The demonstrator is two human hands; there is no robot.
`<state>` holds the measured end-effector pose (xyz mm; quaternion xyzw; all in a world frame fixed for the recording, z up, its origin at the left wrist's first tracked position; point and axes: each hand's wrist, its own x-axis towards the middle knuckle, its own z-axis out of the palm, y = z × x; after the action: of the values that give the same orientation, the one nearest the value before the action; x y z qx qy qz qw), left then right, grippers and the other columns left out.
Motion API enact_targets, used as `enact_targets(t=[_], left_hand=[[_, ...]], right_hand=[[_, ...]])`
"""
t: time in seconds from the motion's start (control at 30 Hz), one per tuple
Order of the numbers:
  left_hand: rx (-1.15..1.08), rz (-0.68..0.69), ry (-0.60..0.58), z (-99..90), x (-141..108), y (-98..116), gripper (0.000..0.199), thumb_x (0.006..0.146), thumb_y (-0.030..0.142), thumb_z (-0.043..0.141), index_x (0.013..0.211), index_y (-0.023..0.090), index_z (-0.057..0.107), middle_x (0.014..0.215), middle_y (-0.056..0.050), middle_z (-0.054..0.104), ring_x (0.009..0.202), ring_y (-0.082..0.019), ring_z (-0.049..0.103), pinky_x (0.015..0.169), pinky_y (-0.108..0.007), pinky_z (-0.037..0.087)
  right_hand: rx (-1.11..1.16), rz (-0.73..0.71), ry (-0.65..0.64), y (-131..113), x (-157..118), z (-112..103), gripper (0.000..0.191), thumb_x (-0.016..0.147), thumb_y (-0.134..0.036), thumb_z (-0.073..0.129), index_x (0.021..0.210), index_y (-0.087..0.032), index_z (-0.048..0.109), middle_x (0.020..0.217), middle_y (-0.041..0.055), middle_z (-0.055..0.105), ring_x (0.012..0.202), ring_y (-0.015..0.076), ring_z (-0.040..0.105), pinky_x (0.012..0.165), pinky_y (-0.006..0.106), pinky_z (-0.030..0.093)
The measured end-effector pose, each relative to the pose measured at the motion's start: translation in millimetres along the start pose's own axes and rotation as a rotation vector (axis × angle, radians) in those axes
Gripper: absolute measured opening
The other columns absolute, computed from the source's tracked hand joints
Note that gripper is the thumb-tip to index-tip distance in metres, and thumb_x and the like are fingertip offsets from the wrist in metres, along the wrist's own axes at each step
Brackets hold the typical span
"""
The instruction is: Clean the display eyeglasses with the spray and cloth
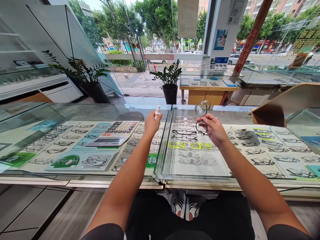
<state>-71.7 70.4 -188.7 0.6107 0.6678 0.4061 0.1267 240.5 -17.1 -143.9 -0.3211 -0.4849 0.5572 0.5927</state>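
Observation:
Over the glass counter, my left hand (pixel 152 123) is closed around a small white spray bottle (pixel 158 110), its cap end pointing up. To the right, my right hand (pixel 213 128) pinches a pair of round dark-rimmed eyeglasses (pixel 201 127) by the frame. The glasses are turned on end, one lens above the fingers and the other below. A pale label or reflection shows on the upper lens. Both hands are apart, above the countertop. Beneath the glass under my right hand lie rows of eyeglasses (pixel 184 132).
A large calculator (pixel 120 131) lies on the counter left of my left arm. Potted plants (pixel 170 95) stand beyond the counter's far edge. A brown wooden stand (pixel 271 108) rises at the right. The glass display case (pixel 172 170) has a seam between my arms.

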Motion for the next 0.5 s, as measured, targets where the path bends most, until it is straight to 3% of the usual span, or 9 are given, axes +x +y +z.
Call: enact_targets(t=[0.1,0.33,0.5], left_hand=[[0.03,-0.049,-0.033,2.4,3.9,-9.4,0.032,0.103,0.051,0.052,0.117,0.023,0.06,0.098,-0.009,0.073,0.091,-0.031,0.067,0.079,-0.036,0.044],[0.091,-0.131,-0.067,6.3,8.8,-18.1,0.03,0.103,0.049,0.054,0.117,0.023,0.056,0.121,-0.018,0.074,0.108,-0.038,0.069,0.082,-0.04,0.046],[0.108,-0.159,-0.124,7.9,8.2,-18.5,0.029,0.102,0.047,0.057,0.118,0.023,0.055,0.123,-0.02,0.074,0.109,-0.041,0.07,0.083,-0.043,0.048]], right_hand=[[-0.016,0.002,0.002,-1.0,0.6,-0.6,0.033,0.075,-0.052,0.091,0.079,-0.027,0.068,0.096,0.0019,0.078,0.095,0.0197,0.067,0.093,0.036,0.053],[-0.015,0.002,-0.01,-1.3,0.4,-0.7,0.03,0.077,-0.05,0.09,0.08,-0.028,0.07,0.097,0.0014,0.078,0.094,0.0187,0.067,0.093,0.035,0.053],[-0.035,-0.002,-0.013,-1.2,0.6,-1.7,0.029,0.079,-0.049,0.087,0.082,-0.028,0.069,0.098,0.0021,0.078,0.095,0.0196,0.067,0.094,0.037,0.053]])
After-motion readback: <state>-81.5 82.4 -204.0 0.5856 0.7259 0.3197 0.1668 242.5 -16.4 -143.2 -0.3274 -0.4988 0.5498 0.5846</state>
